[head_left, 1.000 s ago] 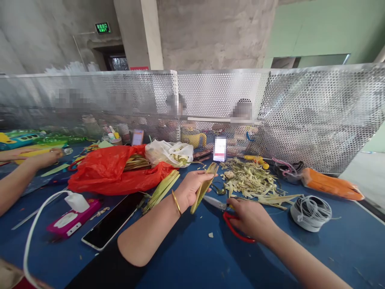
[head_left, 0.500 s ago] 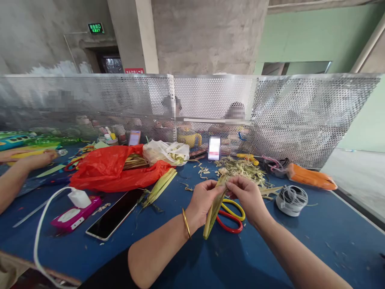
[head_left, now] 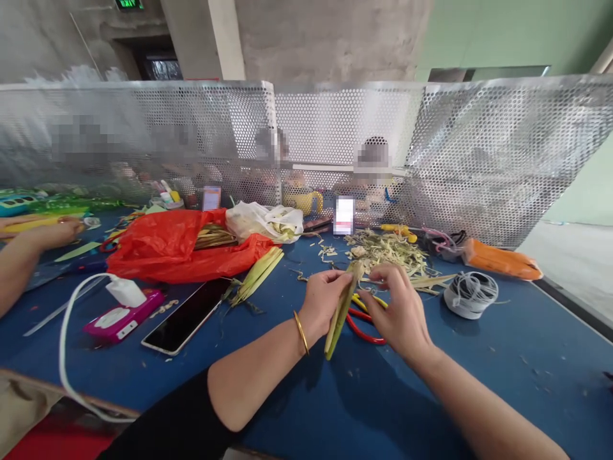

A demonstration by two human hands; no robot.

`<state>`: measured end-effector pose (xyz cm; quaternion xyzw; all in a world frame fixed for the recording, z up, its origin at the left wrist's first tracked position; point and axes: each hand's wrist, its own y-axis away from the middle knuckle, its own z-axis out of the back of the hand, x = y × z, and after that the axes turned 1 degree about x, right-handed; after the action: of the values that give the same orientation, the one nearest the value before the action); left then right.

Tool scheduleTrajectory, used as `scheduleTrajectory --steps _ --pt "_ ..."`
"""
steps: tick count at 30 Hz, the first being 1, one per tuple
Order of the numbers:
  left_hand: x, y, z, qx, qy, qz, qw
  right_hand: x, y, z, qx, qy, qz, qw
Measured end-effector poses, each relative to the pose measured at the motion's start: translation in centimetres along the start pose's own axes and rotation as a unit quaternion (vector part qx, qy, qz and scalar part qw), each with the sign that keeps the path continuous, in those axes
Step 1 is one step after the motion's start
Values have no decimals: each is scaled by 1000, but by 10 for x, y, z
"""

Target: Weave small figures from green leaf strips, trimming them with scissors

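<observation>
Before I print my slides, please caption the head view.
Left hand holds a long leaf; right hand nearby, scissors on the blue table.

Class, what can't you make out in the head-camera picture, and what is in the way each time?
All in the head view:
Scissors: blades hidden behind the left hand and the leaf strip.
Red bag: full contents covered by its own folds.
Lit screen: words blurred out.
Exit sign: upper part cut off by the top edge.
</observation>
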<state>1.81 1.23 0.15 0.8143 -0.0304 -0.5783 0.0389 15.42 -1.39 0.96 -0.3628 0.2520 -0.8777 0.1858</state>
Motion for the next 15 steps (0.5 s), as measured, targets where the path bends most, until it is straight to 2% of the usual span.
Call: scheduleTrajectory --steps 2,4,7,11,13,15 --pt "0 -2 2 4 19 17 1000 4 2 2 47 102 174 978" --pt "1 -2 2 21 26 33 999 6 3 2 107 161 266 944" --pt "4 -2 3 36 12 72 997 4 2 0 137 203 291 925" --pt "10 -4 6 72 16 109 991 0 0 0 163 197 320 912" --pt "11 -5 7 84 12 109 990 1 1 1 181 169 319 915" --pt "10 -5 6 91 6 105 990 2 2 2 190 117 291 931"
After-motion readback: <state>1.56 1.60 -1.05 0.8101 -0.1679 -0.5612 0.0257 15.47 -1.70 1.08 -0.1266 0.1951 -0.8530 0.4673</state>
